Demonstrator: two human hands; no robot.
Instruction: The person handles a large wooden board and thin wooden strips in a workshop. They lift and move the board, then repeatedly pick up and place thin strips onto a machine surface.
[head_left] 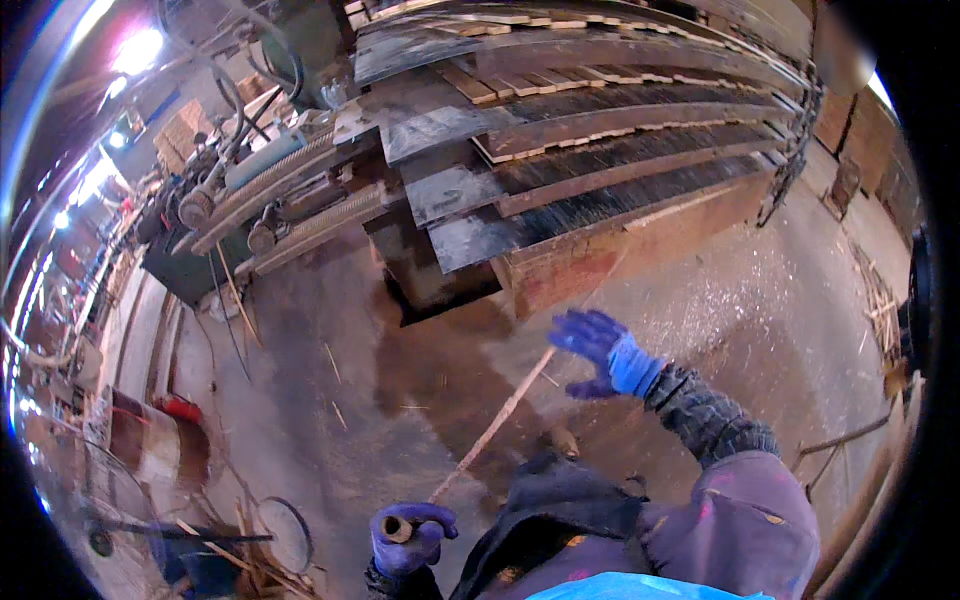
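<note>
My left hand (412, 540), in a purple glove, is closed around a wooden pole (495, 425) at the lower middle. The pole's round end faces up out of the fist. From there its shaft slants away up and to the right, thinning toward the stacked press. My right hand (600, 350), in a blue-purple glove with a light blue cuff, is open beside the pole's shaft, fingers and thumb apart. Whether its fingertips touch the pole I cannot tell. Beyond it stands a multi-layered press (620, 140) with dark plates and pale wooden sheets between them.
A floor pit (430, 285) with a dark edge lies at the press's near left corner. Machinery with rollers (280, 200) stands at the left. A barrel-like container (150, 440) is at the lower left. Scrap sticks (880, 310) lie at the right, and pale chips (720, 290) litter the floor.
</note>
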